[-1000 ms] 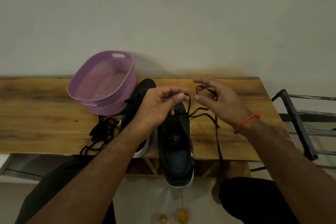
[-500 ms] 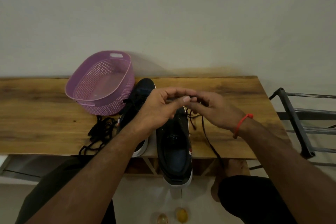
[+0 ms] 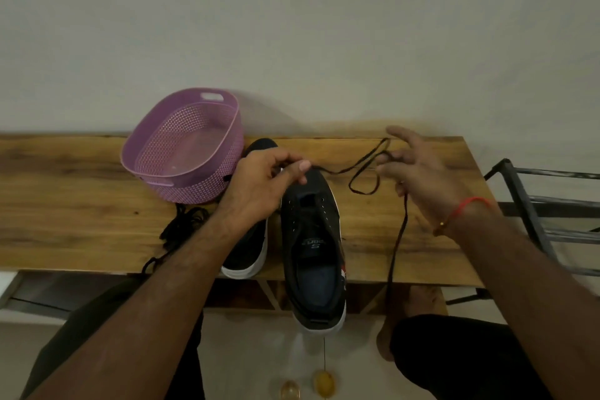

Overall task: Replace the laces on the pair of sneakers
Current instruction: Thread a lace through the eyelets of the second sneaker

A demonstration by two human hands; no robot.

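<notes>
Two black sneakers with white soles stand side by side on the wooden table (image 3: 65, 204). The right sneaker (image 3: 313, 247) has bare eyelets and its heel overhangs the front edge. The left sneaker (image 3: 250, 250) lies mostly under my left forearm. My left hand (image 3: 263, 185) pinches one end of a black lace (image 3: 363, 172) above the right sneaker's toe. The lace runs right in a loop to my right hand (image 3: 418, 172), whose spread fingers hold it, then hangs down past the table edge.
A purple perforated basket (image 3: 185, 146) stands at the back, left of the shoes. A tangle of black laces (image 3: 181, 230) lies in front of it. A dark metal rack (image 3: 545, 221) stands right of the table. My knees and a bare foot show below.
My hands were together over the shoe's toe half a second ago. My right hand has moved out to the right, drawing the lace taut between the hands.
</notes>
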